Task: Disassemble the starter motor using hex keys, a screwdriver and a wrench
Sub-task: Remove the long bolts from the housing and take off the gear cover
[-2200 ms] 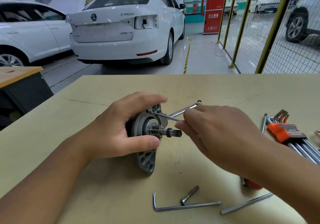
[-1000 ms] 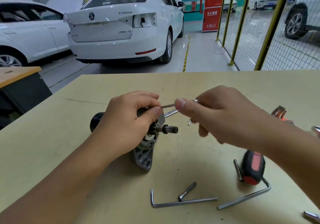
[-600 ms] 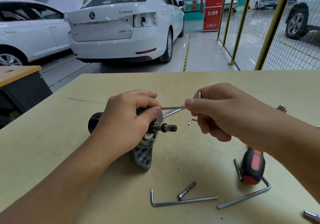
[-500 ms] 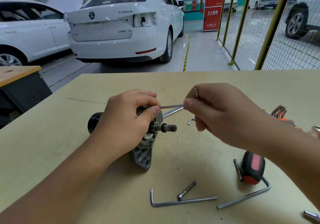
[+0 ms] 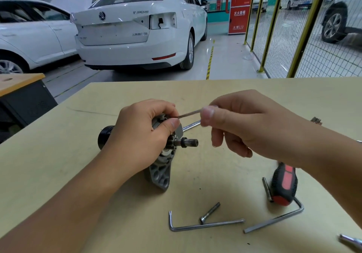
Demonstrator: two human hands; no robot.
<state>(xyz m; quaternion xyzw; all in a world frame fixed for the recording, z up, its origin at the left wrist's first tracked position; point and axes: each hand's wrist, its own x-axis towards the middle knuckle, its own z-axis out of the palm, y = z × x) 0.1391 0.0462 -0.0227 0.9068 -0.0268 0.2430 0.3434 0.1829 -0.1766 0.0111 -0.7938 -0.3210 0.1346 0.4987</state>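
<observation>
Head view shows my left hand (image 5: 141, 135) wrapped over the starter motor (image 5: 162, 155), which lies on its side on the surface (image 5: 58, 155) with the pinion shaft (image 5: 188, 142) pointing right and the mounting flange (image 5: 159, 174) resting on the wood. My right hand (image 5: 241, 123) pinches a thin hex key (image 5: 189, 113) between thumb and forefinger, and its far tip reaches in toward the front housing just beside my left thumb. Whether the tip is seated in a screw head I cannot tell, since my thumb covers that spot. To do this well, I judge that I should feel the key drop fully into the socket before turning, keep it in line with the screw's axis, and press the motor down so it does not roll. A key this thin could twist or round out the socket if it sits shallow, so I favour short, firm turns. A wrench (image 5: 191, 125) lies behind the motor, partly hidden. Nearer to me lie a long hex key (image 5: 205, 224) touching a loose bolt (image 5: 210, 212), another hex key (image 5: 274, 221), and a red-and-black screwdriver (image 5: 284, 186), all well apart from the motor.
</observation>
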